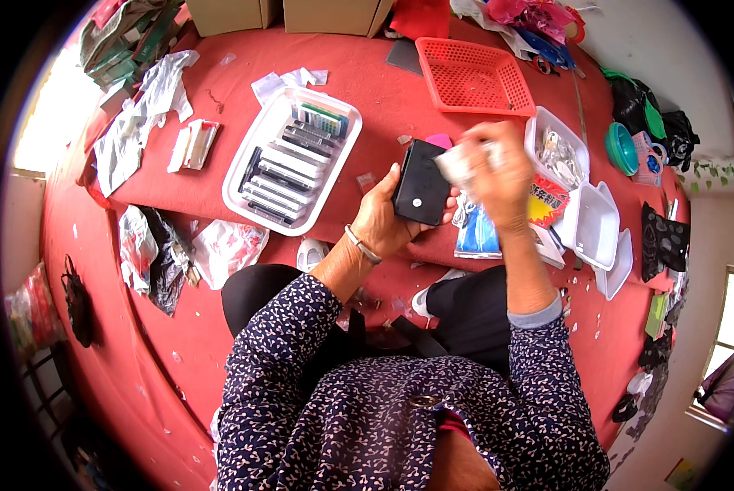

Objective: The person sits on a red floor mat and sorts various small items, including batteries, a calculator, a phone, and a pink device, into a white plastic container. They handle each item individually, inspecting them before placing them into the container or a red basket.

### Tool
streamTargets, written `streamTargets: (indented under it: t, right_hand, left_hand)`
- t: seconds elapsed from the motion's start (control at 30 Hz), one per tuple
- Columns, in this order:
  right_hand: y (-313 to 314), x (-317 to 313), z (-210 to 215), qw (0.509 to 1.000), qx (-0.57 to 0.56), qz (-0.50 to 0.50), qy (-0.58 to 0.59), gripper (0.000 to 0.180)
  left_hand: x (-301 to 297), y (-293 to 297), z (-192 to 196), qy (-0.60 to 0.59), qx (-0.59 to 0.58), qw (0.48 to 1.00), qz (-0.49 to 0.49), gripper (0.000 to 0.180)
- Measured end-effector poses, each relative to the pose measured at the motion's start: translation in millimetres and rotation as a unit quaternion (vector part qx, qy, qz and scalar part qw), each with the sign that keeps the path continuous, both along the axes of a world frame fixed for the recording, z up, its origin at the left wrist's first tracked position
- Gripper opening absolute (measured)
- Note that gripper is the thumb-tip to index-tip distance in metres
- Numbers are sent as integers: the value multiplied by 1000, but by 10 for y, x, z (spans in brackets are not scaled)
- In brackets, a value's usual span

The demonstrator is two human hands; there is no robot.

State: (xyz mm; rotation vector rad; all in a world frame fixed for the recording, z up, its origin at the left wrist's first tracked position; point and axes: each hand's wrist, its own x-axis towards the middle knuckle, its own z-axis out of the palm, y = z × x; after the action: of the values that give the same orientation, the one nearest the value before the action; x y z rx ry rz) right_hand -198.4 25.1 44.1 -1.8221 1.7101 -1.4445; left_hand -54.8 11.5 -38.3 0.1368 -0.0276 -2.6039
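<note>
My left hand (375, 214) is wrapped round a flat black rectangular device (422, 173) with a small pale round spot near its lower end; whether it is a phone or a power bank I cannot tell. Just right of it, my right hand (506, 176) is closed on a crumpled white cloth or tissue (455, 166), smeared by motion. The cloth is by the device's right edge; whether they touch is unclear. To the left sits a white plastic tray (332, 178), holding a row of slim black and white devices (289, 168) packed side by side.
A red plastic basket (475, 75) lies at the back right. A white bin of cables (557, 155) and stacked white containers (593, 225) stand to the right, near a blue packet (477, 233). Plastic bags (229, 248) and a small white packet (193, 146) are on the left.
</note>
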Motion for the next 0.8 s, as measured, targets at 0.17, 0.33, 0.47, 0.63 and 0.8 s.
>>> streamTargets:
  t: [0.17,0.33,0.47,0.63,0.8]
  right_hand:
    - [176,429,-239,957,68,212,184,7]
    - [49,-49,16,981,141,97,96,27]
    - [-15,-141,-110,956,171,104,214,46]
    - [-90,-147,-265,949,124,137,257,36]
    - [-151,53,-168,939,35,143,310,35]
  left_hand:
    - [39,-38,-142,-98,57,992,58,53]
    - [62,-130,20,-52,104,990,84,59]
    - [86,-89,-12,-46,54,997,28,57]
    - [175,-132,96,-57,66,996,10,54]
    - [270,-215,25,55,73,996,-5,53]
